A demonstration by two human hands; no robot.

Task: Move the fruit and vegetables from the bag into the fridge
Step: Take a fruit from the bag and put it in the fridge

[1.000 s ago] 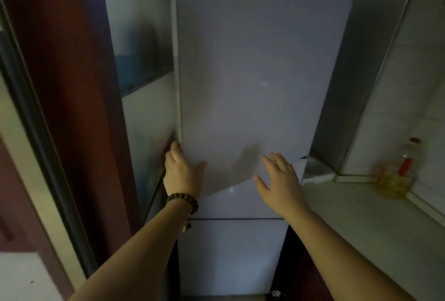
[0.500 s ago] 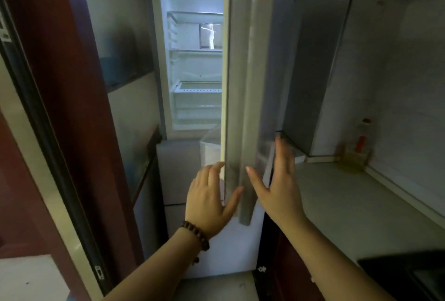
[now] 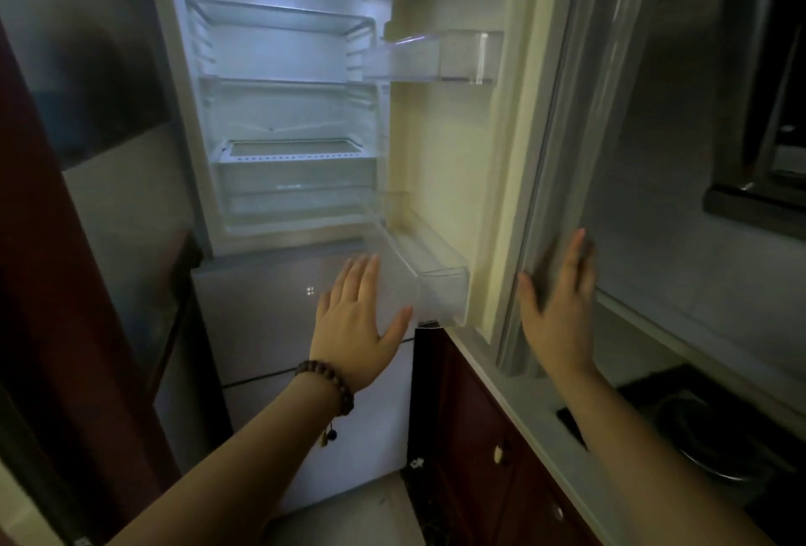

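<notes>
The fridge (image 3: 288, 118) is white inside, its door (image 3: 440, 161) lined cream with clear shelves. The cupboards (image 3: 479, 436) are dark red. The wrist bracelet (image 3: 327, 384) has brown beads.

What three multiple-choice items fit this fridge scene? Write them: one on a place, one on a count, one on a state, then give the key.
1. Where is the right hand?
A. on the outer edge of the open fridge door
B. inside the crisper drawer
C. on the cabinet knob

2. How many clear bins hang on the inside of the door?
A. one
B. two
C. four

3. What state is the upper fridge compartment in?
A. shut
B. open and packed with food
C. open, lit, no food visible on its shelves

Key: 1 A, straight fingers lie against the door's edge. 2 B, an upper bin and a lower bin show. 3 C, the shelves show bare under the interior light.
</notes>
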